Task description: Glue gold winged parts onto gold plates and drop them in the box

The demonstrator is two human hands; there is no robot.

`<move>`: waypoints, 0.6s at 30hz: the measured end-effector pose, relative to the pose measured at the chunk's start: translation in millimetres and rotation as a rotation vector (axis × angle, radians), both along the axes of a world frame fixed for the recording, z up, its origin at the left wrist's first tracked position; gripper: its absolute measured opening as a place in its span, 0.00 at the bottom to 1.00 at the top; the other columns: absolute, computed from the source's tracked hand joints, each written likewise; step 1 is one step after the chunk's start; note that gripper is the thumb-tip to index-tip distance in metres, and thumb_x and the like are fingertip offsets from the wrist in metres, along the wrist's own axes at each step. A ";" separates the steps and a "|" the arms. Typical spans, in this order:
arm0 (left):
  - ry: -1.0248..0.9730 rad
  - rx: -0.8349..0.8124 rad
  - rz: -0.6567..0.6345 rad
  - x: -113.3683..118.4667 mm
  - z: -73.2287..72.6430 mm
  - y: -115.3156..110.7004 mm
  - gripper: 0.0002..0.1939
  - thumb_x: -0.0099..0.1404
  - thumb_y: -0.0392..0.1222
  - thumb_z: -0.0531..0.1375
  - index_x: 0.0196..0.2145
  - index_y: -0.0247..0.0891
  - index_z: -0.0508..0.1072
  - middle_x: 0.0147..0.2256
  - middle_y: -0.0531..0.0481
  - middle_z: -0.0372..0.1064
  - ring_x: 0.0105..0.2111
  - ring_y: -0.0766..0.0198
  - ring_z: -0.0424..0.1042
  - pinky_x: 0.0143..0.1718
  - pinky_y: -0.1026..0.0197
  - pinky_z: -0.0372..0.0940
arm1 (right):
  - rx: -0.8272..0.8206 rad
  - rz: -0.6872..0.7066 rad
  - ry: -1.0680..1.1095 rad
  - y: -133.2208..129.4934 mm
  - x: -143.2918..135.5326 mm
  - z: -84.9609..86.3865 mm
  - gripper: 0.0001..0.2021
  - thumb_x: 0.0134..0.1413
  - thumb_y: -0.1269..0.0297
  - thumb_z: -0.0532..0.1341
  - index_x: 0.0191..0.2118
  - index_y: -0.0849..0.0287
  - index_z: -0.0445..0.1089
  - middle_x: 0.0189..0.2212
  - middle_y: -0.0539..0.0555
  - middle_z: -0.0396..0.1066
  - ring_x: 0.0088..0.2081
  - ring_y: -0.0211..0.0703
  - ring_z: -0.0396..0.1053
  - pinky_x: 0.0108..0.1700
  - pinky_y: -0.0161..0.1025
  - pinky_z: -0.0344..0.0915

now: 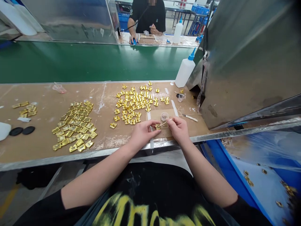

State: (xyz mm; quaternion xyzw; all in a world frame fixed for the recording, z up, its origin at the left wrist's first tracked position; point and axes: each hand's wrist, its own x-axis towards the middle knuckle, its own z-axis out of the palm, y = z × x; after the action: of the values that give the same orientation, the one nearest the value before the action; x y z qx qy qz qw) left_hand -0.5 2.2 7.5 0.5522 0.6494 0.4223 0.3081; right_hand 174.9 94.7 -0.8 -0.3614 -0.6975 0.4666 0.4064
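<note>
My left hand [144, 133] pinches a small gold-coloured metal piece [158, 126] between thumb and fingertips, over a cardboard mat [166, 134] near the table's front edge. In my right hand [178, 127] is a thin pale stick [163, 123], its tip at the gold piece. Just beyond my fingers sits a small round clear dish [164, 116]. Many similar gold pieces [135, 102] lie loosely spread behind and left of my left hand. Farther left, another batch of gold pieces [78, 125] lies close together.
A white squeeze bottle [185, 72] with a blue nozzle stands at the back right, by a metal panel [246, 62]. A white-handled knife [190, 118] lies right of the mat. Black discs [22, 130] lie far left. Across the green belt [94, 61] sits a person [148, 18].
</note>
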 end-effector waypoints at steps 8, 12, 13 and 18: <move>0.013 0.007 0.000 0.6 -0.9 -0.3 0.15 0.63 0.41 0.72 0.48 0.43 0.83 0.33 0.54 0.76 0.23 0.68 0.65 0.30 0.64 0.61 | 0.046 0.011 -0.036 -1.2 -2.6 4.2 0.21 0.62 0.54 0.62 0.21 0.56 0.58 0.20 0.46 0.54 0.26 0.38 0.54 0.31 0.37 0.54; 0.020 0.006 -0.004 0.3 -1.0 -0.6 0.15 0.63 0.42 0.72 0.48 0.43 0.83 0.31 0.55 0.75 0.23 0.67 0.65 0.31 0.63 0.62 | 0.041 0.019 -0.030 -1.4 -2.4 3.7 0.21 0.62 0.55 0.61 0.22 0.56 0.57 0.21 0.46 0.54 0.26 0.38 0.54 0.31 0.37 0.53; 0.021 0.006 -0.005 0.3 -1.0 -0.6 0.15 0.63 0.41 0.72 0.48 0.43 0.83 0.31 0.55 0.75 0.23 0.68 0.65 0.31 0.63 0.62 | 0.043 0.021 -0.027 -1.3 -2.3 3.4 0.21 0.62 0.55 0.61 0.22 0.56 0.57 0.21 0.46 0.54 0.26 0.38 0.54 0.31 0.37 0.53; 0.025 0.006 -0.005 -0.1 -1.0 -0.2 0.15 0.63 0.40 0.72 0.49 0.44 0.83 0.29 0.56 0.74 0.23 0.67 0.65 0.32 0.63 0.63 | 0.047 0.022 -0.021 -1.4 -2.0 2.9 0.21 0.62 0.55 0.61 0.21 0.56 0.56 0.21 0.46 0.53 0.26 0.38 0.54 0.31 0.38 0.53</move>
State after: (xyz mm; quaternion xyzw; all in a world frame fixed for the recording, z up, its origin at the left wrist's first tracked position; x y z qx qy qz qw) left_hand -0.7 2.0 6.5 0.5601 0.6505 0.4166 0.2992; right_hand 172.9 93.3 2.1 -0.3490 -0.7165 0.4505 0.4024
